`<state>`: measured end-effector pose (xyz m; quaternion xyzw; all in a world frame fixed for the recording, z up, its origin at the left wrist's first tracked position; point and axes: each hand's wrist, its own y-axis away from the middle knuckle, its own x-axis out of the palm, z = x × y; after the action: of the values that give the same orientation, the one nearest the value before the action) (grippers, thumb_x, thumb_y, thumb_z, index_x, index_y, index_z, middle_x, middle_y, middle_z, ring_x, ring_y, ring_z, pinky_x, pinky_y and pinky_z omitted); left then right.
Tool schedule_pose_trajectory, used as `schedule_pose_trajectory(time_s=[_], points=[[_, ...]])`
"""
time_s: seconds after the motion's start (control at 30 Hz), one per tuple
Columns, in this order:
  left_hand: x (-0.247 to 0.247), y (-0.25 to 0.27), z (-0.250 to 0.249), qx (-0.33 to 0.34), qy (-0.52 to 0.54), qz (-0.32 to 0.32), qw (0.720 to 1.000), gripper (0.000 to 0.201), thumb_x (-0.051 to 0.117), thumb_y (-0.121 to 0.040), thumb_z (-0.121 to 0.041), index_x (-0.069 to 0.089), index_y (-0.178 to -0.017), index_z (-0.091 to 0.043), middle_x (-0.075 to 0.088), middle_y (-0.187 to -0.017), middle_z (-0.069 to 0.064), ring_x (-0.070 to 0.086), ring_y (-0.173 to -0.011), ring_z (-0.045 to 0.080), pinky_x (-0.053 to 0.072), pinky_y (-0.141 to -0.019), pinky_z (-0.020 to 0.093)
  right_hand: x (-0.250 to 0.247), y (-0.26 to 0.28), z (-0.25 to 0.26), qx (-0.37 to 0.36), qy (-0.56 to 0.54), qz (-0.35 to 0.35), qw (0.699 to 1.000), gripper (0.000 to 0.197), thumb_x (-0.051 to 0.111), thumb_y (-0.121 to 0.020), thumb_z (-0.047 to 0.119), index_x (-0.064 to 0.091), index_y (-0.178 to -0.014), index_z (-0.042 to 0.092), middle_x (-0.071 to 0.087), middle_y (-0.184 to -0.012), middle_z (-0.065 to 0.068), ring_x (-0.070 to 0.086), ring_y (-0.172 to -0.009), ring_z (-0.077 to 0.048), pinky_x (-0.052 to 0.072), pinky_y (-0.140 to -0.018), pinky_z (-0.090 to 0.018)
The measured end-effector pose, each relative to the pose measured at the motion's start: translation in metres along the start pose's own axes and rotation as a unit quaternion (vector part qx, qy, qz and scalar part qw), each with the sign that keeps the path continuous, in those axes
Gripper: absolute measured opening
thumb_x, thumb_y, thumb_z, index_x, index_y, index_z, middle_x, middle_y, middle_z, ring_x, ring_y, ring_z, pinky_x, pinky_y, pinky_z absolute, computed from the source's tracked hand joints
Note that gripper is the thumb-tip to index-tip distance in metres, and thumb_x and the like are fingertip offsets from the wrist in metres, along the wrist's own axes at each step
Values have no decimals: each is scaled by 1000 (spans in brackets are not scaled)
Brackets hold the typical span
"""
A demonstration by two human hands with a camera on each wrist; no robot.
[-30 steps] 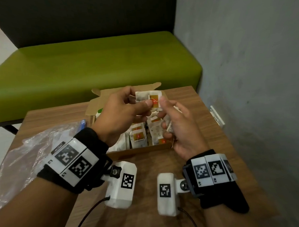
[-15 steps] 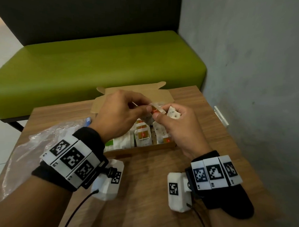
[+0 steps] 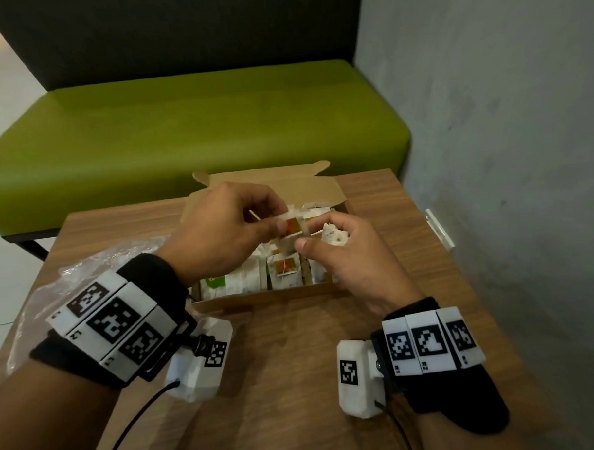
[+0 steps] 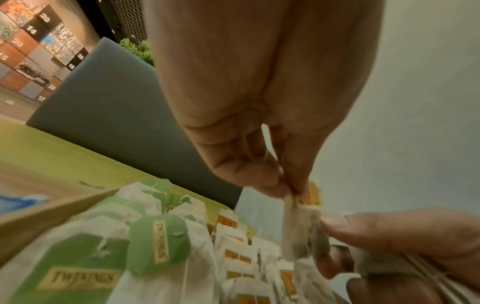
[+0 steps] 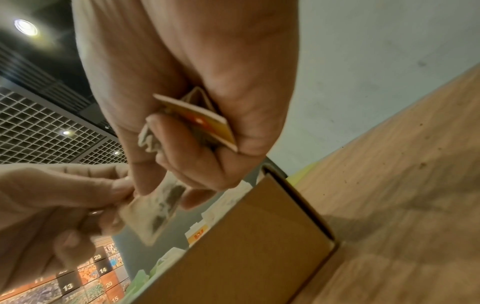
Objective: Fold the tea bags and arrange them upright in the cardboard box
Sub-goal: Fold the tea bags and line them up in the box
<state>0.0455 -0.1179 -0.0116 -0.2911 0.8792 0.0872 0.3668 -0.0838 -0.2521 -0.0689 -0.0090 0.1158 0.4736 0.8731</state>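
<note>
a white tea bag (image 3: 291,240) with an orange tag hangs above the open cardboard box (image 3: 268,299) of upright bags.

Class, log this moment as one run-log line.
step: folding | hands: both pinch tea bag | right hand: also holds spare bag | box: part-filled

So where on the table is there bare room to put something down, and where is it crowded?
Bare wood shows on the table between the wrists, in front of the cardboard box, and in a strip right of the box toward the wall. The plastic bag crowds the left edge; tea bags fill the box.
</note>
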Motion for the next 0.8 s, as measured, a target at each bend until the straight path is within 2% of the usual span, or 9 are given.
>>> schedule_pose_trajectory(time_s=[0.07,0.2,0.27,0.33,0.4,0.5,0.63,0.73,0.8], points=[[-1,2,6,-19,-19,36,999,6,71,-89,-23,68,-84,-24,67,-68,-11,55,-55,-1,42,-56,20,-3,3,2,18,16,0,1000,14,81,-81,33,71,-89,28,71,-108,10,63,-95,-10,44,-65,-25],[-3,6,16,-62,-54,37,996,9,61,-96,-22,60,-87,-24,64,-76,-5,57,-67,14,46,-61,32,-3,10,12,24,124,72,989,9,80,-84,29,75,-86,22,72,-91,8,66,-89,-9,53,-75,-31],[-3,6,17,-75,-59,32,995,10,57,-98,-22,56,-89,-23,64,-76,-2,57,-68,18,48,-63,35,1,11,17,33,187,110,976,10,78,-86,32,76,-87,23,71,-88,9,63,-86,-5,51,-69,-26],[-1,5,16,-74,-76,51,993,10,55,-99,-23,54,-89,-24,64,-76,-4,56,-66,15,46,-60,33,3,12,21,39,247,127,960,11,76,-87,36,75,-89,25,68,-92,11,57,-84,0,40,-60,-20],[2,4,16,-72,-92,74,990,10,53,-100,-25,53,-90,-25,65,-79,-5,55,-66,12,41,-57,29,4,13,23,46,290,134,946,13,75,-87,38,76,-91,25,66,-98,10,53,-84,2,35,-57,-19],[7,5,16,-71,-100,91,988,11,53,-100,-26,52,-89,-26,67,-82,-3,59,-74,14,41,-59,29,7,14,23,52,333,137,932,17,76,-85,41,77,-88,25,67,-95,8,57,-84,-3,41,-58,-23],[9,8,20,-55,-123,106,985,15,55,-99,-24,49,-86,-29,65,-83,-7,60,-80,12,43,-64,25,12,13,23,56,365,136,919,24,78,-83,45,76,-93,23,69,-97,4,62,-91,-11,52,-73,-30],[7,9,22,-38,-133,99,985,10,59,-97,-23,52,-93,-29,59,-80,-12,55,-75,7,37,-61,24,11,13,24,62,355,138,922,29,78,-83,43,75,-102,22,67,-105,6,60,-97,-11,46,-67,-26],[4,9,21,-28,-155,102,982,12,64,-94,-25,53,-92,-30,54,-74,-13,50,-67,3,32,-57,21,9,13,25,68,340,138,928,33,77,-84,41,73,-111,22,64,-114,7,57,-105,-11,39,-64,-23]])
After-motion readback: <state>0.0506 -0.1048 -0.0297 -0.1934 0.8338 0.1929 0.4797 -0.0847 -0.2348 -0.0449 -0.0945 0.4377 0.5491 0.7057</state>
